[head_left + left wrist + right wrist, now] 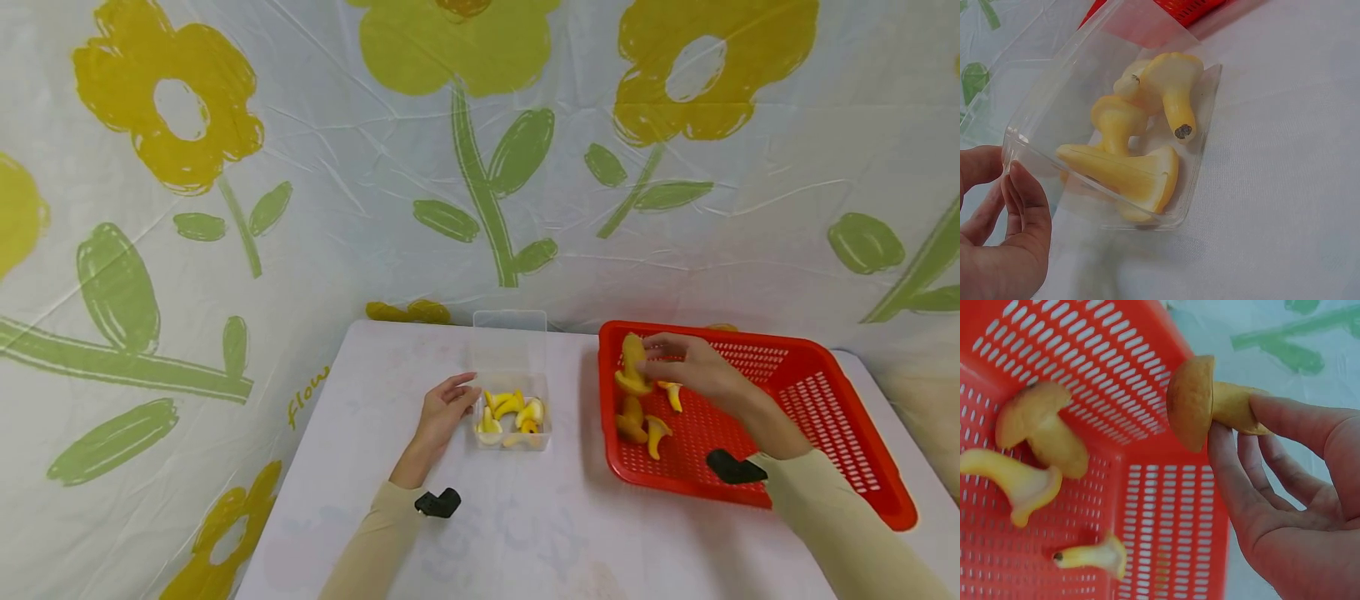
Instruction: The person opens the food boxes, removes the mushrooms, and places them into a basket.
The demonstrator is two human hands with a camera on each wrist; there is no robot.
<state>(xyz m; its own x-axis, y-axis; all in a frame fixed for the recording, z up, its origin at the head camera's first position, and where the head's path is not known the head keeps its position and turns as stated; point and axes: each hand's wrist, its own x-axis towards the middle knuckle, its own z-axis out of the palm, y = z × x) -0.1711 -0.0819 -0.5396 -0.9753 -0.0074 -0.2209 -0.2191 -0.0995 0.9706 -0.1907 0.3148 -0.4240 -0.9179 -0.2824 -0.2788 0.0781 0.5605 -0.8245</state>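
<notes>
Mushroom, tan-brown with a domed cap and thick stem [1190, 403], is grasped by its stem between the thumb and fingers of the right hand [692, 368], over the left end of a red perforated plastic basket [660, 482]. Inside the basket lie a second tan-brown, domed mushroom [1050, 430] and two pale-yellow, trumpet-shaped mushrooms [1013, 481]. The left hand [441, 410] pinches the edge of a clear, rectangular plastic box [513, 383], whose transparent lid [510, 340] stands open at the far side. Several yellow, flared-cap mushrooms [1138, 178] lie in the box. Box and basket rest well apart on a white-covered table [540, 542].
</notes>
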